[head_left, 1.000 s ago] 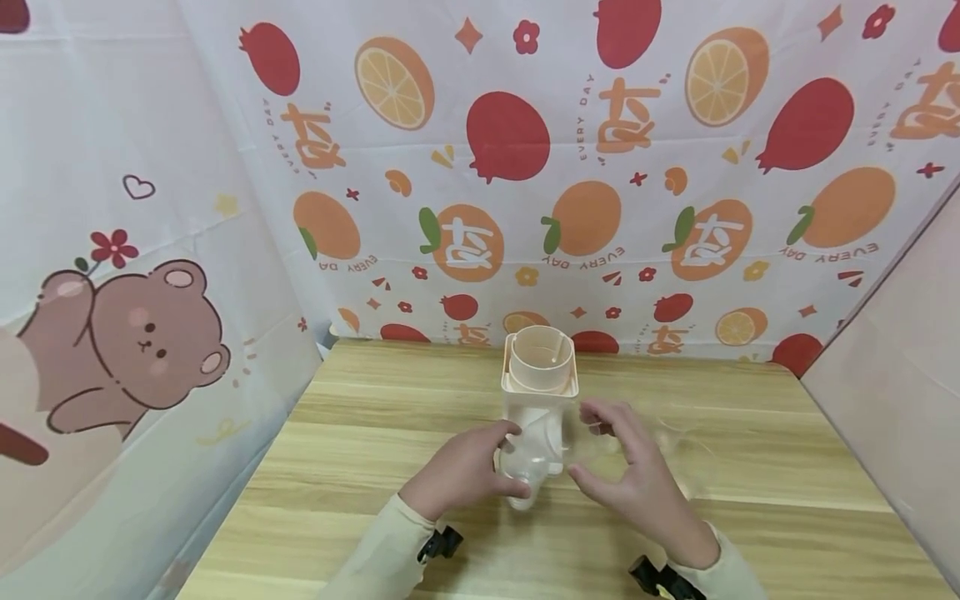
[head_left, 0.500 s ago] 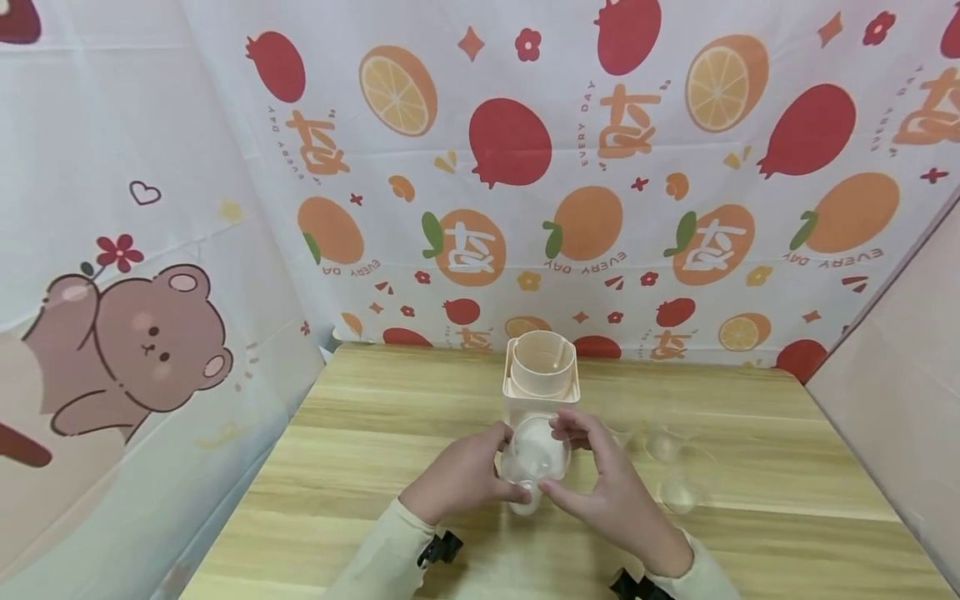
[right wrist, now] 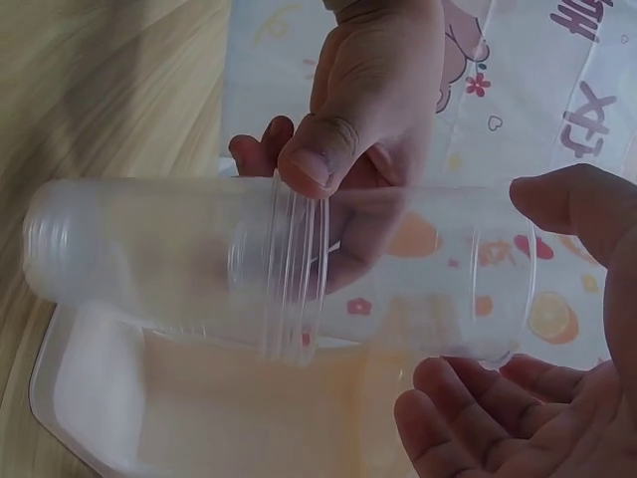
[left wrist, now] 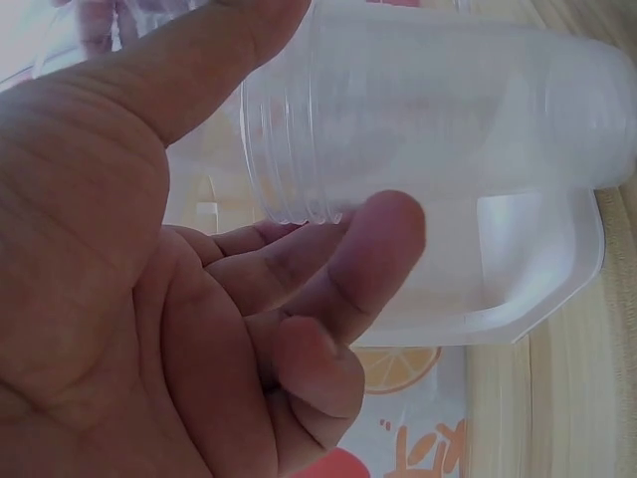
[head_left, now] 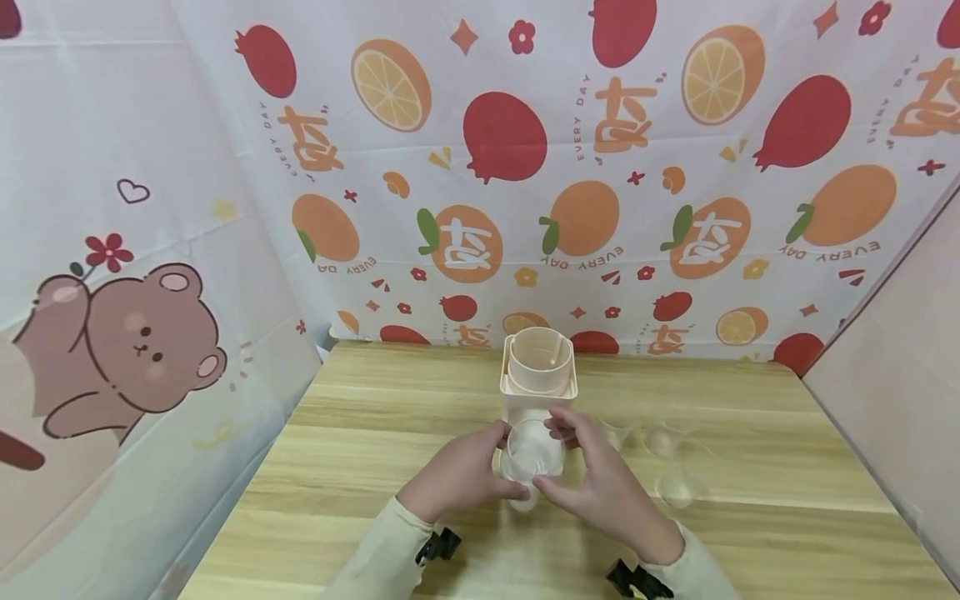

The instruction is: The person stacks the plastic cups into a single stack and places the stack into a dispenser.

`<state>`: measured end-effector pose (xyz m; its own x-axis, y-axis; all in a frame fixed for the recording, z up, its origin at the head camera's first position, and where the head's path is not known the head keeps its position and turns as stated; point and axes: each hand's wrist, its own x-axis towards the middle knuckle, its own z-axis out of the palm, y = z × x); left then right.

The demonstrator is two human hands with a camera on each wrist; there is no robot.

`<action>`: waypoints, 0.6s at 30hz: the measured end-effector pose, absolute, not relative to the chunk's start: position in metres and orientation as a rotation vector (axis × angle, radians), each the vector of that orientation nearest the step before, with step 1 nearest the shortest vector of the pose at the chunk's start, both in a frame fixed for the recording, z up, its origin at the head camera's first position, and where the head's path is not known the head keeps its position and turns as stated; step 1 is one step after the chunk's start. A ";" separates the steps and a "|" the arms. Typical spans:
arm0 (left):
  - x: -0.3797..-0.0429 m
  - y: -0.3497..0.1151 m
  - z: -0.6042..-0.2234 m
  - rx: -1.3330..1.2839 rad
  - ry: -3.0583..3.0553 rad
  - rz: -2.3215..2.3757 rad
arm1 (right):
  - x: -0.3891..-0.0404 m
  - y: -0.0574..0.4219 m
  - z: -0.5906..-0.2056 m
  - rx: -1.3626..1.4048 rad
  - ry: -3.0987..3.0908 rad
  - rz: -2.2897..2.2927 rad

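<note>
Over a wood-grain table (head_left: 360, 450), we see the left hand (head_left: 463, 472) gripping stacked clear plastic cups (right wrist: 164, 249), while the right hand (head_left: 609, 487) holds another clear cup (right wrist: 428, 264), partly nested inside, just before a square-topped cream stand (head_left: 540, 403).

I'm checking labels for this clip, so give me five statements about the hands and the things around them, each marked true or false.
1. The left hand grips a stack of clear cups around its ridged rims. True.
2. The right hand holds nothing. False: it holds a single clear cup.
3. That cup is fully apart from the stack. False: its lower end is inside.
4. A pale container stands on the table beyond the hands. True.
5. Other clear items are left of the left hand. False: they are right of the right hand.
</note>
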<state>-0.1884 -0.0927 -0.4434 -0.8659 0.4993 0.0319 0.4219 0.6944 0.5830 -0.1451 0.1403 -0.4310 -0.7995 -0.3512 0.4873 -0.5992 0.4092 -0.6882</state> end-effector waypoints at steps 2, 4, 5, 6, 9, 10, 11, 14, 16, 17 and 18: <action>-0.189 -0.092 -0.443 0.758 2.777 0.902 | -0.147 0.141 -0.431 0.810 -2.428 1.337; -0.190 -0.091 -0.443 0.761 2.784 0.893 | -0.147 0.142 -0.431 0.784 -2.460 1.318; -0.191 -0.091 -0.442 0.764 2.789 0.884 | -0.148 0.142 -0.431 0.771 -2.474 1.305; -0.191 -0.090 -0.442 0.767 2.796 0.871 | -0.148 0.142 -0.431 0.758 -2.489 1.285; -0.191 -0.089 -0.442 0.766 2.800 0.853 | -0.147 0.144 -0.430 0.723 -2.520 1.214; -0.191 -0.089 -0.442 0.764 2.800 0.851 | -0.146 0.145 -0.429 0.715 -2.523 1.192; -0.191 -0.089 -0.441 0.758 2.797 0.851 | -0.146 0.147 -0.428 0.711 -2.522 1.173; -0.192 -0.088 -0.440 0.734 2.784 0.869 | -0.147 0.152 -0.422 0.704 -2.526 1.127; -0.192 -0.088 -0.439 0.719 2.771 0.887 | -0.150 0.158 -0.418 0.695 -2.533 1.110; -0.193 -0.087 -0.439 0.716 2.765 0.894 | -0.151 0.161 -0.416 0.679 -2.542 1.093; -0.193 -0.087 -0.439 0.712 2.760 0.900 | -0.153 0.165 -0.415 0.657 -2.552 1.072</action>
<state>-0.1931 -0.0873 -0.4387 -0.8754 0.4835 0.0023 0.3918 0.7066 0.5893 -0.1530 0.1646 -0.4148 -0.8522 -0.2950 0.4322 -0.5151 0.6181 -0.5938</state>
